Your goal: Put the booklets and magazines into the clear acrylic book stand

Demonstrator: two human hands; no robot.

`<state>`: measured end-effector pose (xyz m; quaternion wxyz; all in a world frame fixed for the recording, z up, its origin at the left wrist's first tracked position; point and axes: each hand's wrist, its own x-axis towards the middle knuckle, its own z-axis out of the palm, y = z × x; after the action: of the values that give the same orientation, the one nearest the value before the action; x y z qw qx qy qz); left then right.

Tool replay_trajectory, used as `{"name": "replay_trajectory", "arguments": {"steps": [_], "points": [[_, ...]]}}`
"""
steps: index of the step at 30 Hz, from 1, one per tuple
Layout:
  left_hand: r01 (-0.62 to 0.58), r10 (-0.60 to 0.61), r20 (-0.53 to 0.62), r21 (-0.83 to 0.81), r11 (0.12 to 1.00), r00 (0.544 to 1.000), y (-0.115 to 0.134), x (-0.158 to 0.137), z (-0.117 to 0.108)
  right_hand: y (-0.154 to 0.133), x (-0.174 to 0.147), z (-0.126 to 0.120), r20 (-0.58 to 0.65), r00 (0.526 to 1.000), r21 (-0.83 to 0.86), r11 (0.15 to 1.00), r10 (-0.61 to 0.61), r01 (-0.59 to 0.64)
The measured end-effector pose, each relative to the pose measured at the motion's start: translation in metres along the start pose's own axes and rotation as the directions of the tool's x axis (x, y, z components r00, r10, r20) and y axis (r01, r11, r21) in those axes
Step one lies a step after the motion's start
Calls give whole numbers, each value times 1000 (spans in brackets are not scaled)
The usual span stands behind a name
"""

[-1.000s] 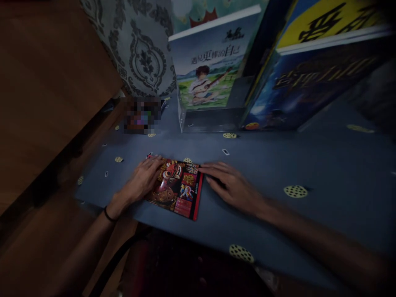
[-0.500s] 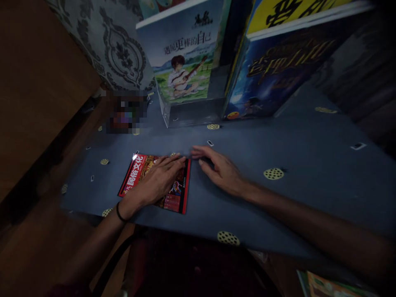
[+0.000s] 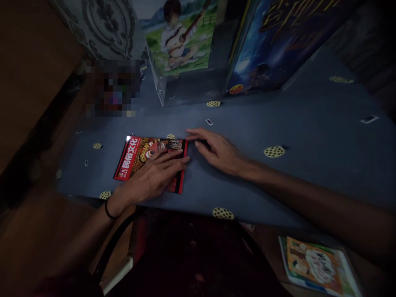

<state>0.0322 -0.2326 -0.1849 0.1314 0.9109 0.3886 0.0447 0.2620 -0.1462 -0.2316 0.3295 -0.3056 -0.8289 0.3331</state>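
Observation:
A small red-and-black book (image 3: pixel 142 152) with white Chinese characters and a mask-like face on its cover lies closed on the blue tablecloth. My left hand (image 3: pixel 153 177) rests flat across the lower part of the cover, palm down with the fingers stretched out; a dark band circles its wrist. My right hand (image 3: pixel 218 152) is on its side by the book's upper right corner. Its fingertips are at that corner, and a gap shows between thumb and fingers. Whether those fingertips touch the book or just the cloth, I cannot tell.
Upright books, one with a guitar player (image 3: pixel 182 45) and one dark blue (image 3: pixel 262 53), stand in a clear holder (image 3: pixel 192 88) at the back. A blurred-out object (image 3: pixel 113 88) sits back left. More books (image 3: pixel 318 264) lie below the table's front edge, lower right.
The view has tilted downward, so the table sits higher in it. My left hand has slid down the cover, baring more of the mask picture. The right fingertips are nearer the book's corner.

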Motion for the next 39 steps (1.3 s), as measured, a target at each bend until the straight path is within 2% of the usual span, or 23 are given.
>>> {"name": "replay_trajectory", "arguments": {"steps": [7,12,15,18,21,25,28,31,35,39], "points": [[-45,44,-22,-72,996,999,24,-26,14,3,0,2,22,998,-47,997,-64,65],[-26,5,-139,-150,988,990,30,-35,21,-3,1,-1,39,995,-69,993,-92,95],[43,-111,-247,-263,964,963,28,-44,15,-13,-1,-2,95,989,-6,993,-117,118],[158,-268,-322,-329,931,908,19,-58,6,-23,-5,0,223,961,77,986,-163,150],[258,-365,-371,-309,916,854,8,-71,1,-29,-9,3,303,925,117,973,-228,201],[359,-413,-435,-205,911,800,-1,-75,6,-30,-10,7,278,918,126,958,-283,257],[393,-367,-498,-56,918,785,-4,-69,17,-31,-8,15,259,905,104,942,-336,320],[432,-368,-503,11,902,782,-6,-65,26,-36,-2,32,341,877,58,939,-338,339],[473,-416,-478,-2,881,774,-8,-65,33,-40,23,58,468,826,19,939,-313,344],[524,-492,-462,-66,849,738,-8,-65,35,-34,63,75,495,808,15,933,-319,359]]}}
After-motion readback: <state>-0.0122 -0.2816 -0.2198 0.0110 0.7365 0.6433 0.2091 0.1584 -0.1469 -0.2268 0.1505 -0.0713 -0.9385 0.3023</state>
